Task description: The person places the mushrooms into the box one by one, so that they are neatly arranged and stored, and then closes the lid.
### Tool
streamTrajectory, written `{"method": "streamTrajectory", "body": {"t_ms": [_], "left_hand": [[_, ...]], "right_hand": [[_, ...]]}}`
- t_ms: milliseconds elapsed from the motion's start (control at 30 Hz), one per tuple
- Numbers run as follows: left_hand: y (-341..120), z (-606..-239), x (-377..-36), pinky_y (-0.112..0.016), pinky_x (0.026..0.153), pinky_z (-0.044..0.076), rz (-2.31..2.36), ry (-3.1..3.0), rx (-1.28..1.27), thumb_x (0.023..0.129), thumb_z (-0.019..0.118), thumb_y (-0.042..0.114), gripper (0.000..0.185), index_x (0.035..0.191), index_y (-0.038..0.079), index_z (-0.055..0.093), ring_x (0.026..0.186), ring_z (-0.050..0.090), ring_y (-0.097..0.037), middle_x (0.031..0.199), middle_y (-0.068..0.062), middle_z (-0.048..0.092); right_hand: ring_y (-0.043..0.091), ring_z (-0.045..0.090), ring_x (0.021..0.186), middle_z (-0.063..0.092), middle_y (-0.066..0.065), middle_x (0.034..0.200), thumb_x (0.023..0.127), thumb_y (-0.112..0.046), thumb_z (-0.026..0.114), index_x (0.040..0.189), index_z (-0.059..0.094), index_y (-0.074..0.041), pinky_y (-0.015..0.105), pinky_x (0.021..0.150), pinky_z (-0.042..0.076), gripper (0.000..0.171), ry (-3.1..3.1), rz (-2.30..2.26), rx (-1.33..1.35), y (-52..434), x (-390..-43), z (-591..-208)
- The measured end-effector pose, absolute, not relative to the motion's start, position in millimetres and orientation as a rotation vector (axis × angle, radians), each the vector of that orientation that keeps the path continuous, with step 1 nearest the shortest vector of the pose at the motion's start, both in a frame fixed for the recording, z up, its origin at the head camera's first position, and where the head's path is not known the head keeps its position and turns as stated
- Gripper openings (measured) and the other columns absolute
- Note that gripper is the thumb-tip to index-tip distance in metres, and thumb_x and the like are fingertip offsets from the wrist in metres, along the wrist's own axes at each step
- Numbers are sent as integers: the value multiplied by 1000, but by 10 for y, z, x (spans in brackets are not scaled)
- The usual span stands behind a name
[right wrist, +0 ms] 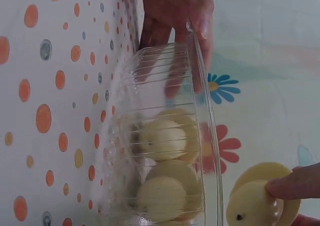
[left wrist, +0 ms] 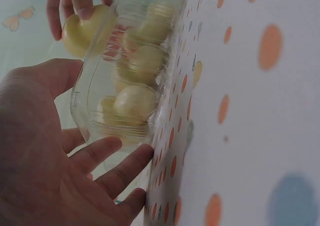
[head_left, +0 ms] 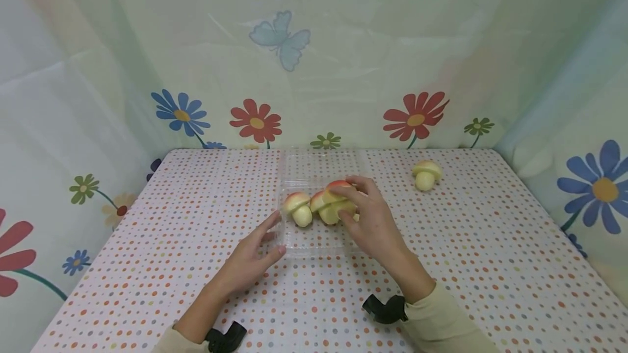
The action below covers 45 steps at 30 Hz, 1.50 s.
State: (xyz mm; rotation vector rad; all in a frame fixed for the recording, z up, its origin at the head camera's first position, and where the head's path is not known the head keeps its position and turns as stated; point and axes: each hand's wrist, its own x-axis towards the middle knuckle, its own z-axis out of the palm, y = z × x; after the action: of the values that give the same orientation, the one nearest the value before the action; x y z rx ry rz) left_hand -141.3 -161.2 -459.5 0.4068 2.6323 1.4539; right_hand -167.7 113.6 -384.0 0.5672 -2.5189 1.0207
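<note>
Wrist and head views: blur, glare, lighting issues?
Left wrist: dim, blue dot at lower right out of focus; right wrist: pale glints along the ribs of the clear container; head: soft light, container walls faint against the dotted tablecloth.

Pale beige sleeves (head_left: 444, 317), two black elbow-shaped wrist devices (head_left: 390, 310) with rounded bends, bare fingers (left wrist: 125, 168)

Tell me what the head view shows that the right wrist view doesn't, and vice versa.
Head only: the lone mushroom on the table's right side.
Right wrist only: a dark spot on the stem end of the held mushroom.
Both: the left hand, at least part of the right hand, and the clear container with mushrooms inside.
</note>
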Motion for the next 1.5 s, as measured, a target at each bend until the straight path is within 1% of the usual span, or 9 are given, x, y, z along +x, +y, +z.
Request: {"method": "streamTrajectory", "body": {"t_ms": [67, 200, 267, 500, 600, 833, 1100, 1333, 1500], "left_hand": [[-1619, -4591, -1413, -54, 103, 55, 1454, 2634, 402, 103, 65, 38, 76, 166, 31, 23, 146, 47, -33, 169, 4, 33], [-1626, -4588, -1410, -53, 104, 54, 1456, 2636, 399, 102, 65, 39, 76, 165, 35, 23, 146, 48, -32, 169, 5, 33], [-1625, -4584, -1412, -51, 104, 54, 1454, 2632, 398, 102, 65, 39, 76, 165, 36, 23, 146, 48, -30, 168, 7, 33], [-1608, -4577, -1426, -32, 79, 63, 1486, 2586, 384, 103, 66, 33, 76, 165, 35, 24, 147, 46, -31, 168, 8, 32], [-1606, -4574, -1424, -30, 82, 62, 1476, 2598, 380, 102, 66, 34, 76, 165, 35, 24, 147, 46, -30, 168, 9, 33], [-1602, -4582, -1425, -34, 81, 63, 1486, 2596, 375, 103, 66, 31, 76, 165, 34, 24, 147, 46, -31, 168, 8, 33], [-1599, -4585, -1427, -51, 99, 57, 1460, 2630, 417, 103, 65, 32, 76, 166, 27, 23, 146, 47, -36, 168, 1, 34], [-1603, -4592, -1433, -44, 90, 62, 1463, 2620, 414, 103, 65, 32, 76, 166, 29, 23, 147, 46, -36, 168, 1, 34], [-1605, -4595, -1431, -44, 92, 61, 1465, 2621, 416, 103, 65, 32, 76, 166, 29, 23, 146, 47, -35, 168, 2, 34]], "right_hand": [[36, 65, 113, 51, 21, 144, 87, 8, 76, 127, 73, -13, 42, 79, 61, 45, -2523, 1002, 577, 1110, -1676, -3840], [32, 67, 104, 52, 21, 143, 85, 9, 76, 126, 73, -14, 30, 68, 56, 47, -2536, 975, 588, 1066, -1660, -3850], [32, 67, 105, 52, 21, 142, 84, 9, 76, 125, 74, -15, 27, 66, 53, 48, -2537, 963, 592, 1052, -1651, -3859], [33, 65, 113, 54, 19, 139, 83, 8, 79, 123, 75, -13, 34, 75, 56, 46, -2526, 959, 628, 1026, -1644, -3896], [34, 64, 115, 55, 19, 138, 83, 8, 79, 123, 75, -13, 37, 80, 58, 45, -2528, 962, 646, 998, -1639, -3909], [34, 63, 116, 56, 19, 139, 82, 8, 79, 122, 76, -14, 37, 78, 57, 46, -2563, 933, 656, 934, -1597, -3935], [29, 65, 109, 58, 17, 135, 81, 9, 78, 121, 75, -15, 37, 79, 57, 47, -2568, 944, 723, 880, -1568, -3995], [31, 65, 112, 59, 14, 130, 79, 8, 80, 120, 74, -16, 38, 82, 58, 47, -2569, 897, 771, 855, -1562, -4048], [27, 65, 110, 61, 11, 124, 79, 7, 81, 118, 75, -15, 36, 81, 58, 46, -2578, 904, 777, 855, -1568, -4071]]}}
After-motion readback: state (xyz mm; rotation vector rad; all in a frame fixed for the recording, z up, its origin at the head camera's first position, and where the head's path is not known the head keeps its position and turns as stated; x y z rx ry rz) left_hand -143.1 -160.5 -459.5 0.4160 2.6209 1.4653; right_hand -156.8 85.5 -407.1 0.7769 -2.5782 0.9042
